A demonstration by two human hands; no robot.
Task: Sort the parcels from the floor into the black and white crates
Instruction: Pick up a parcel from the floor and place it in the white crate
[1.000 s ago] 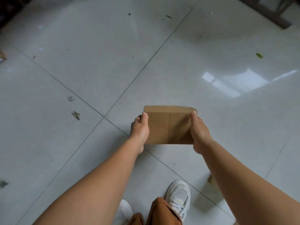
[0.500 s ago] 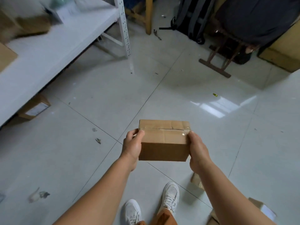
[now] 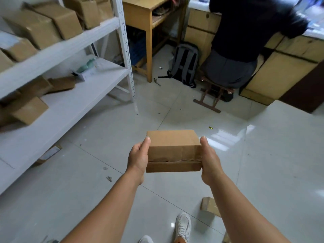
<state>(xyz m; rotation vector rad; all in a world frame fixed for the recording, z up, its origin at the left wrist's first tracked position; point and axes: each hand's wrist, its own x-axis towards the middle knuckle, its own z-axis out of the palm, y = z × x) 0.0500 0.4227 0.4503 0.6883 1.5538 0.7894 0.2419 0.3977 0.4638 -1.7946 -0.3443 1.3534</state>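
Note:
I hold a brown cardboard parcel (image 3: 173, 149) in front of me above the tiled floor, its taped seam facing me. My left hand (image 3: 138, 157) grips its left end and my right hand (image 3: 209, 160) grips its right end. Another small parcel (image 3: 209, 206) lies on the floor by my right forearm, near my white shoe (image 3: 183, 227). No black or white crate is in view.
A white metal shelf rack (image 3: 61, 104) with several cardboard boxes runs along the left. A wooden desk (image 3: 143, 16) stands behind it. A person in dark clothes sits on a stool (image 3: 213, 95) at the back right, a grey backpack (image 3: 185, 64) beside them.
My view has lifted from the floor to the room, showing the shelves and the seated person. The parcel has turned in my hands, so its taped seam now faces me.

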